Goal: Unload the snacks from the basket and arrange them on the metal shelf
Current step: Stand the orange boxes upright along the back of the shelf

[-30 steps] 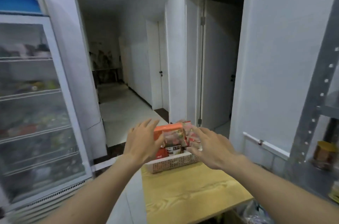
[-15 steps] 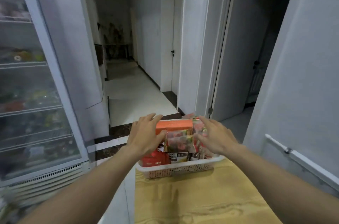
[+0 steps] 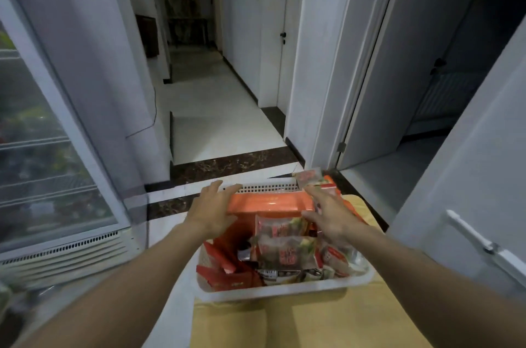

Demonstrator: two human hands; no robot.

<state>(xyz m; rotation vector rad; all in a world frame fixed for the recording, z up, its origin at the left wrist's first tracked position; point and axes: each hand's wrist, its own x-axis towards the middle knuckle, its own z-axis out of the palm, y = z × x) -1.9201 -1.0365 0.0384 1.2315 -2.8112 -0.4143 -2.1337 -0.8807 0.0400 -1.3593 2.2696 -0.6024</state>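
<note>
Lower centre, the white basket [image 3: 284, 292] sits on the yellow table [image 3: 313, 325], which the bottom edge cuts off; its snack packets [image 3: 284, 255] are blurred. My left hand [image 3: 212, 211] and right hand [image 3: 331, 214], apart with fingers straight, flank the orange box [image 3: 267, 202] and hide its ends.

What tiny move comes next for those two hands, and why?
Probably press the left hand and right hand against the ends of the orange pack and lift: they flank it with fingers spread, and it stands tallest in the basket.
</note>
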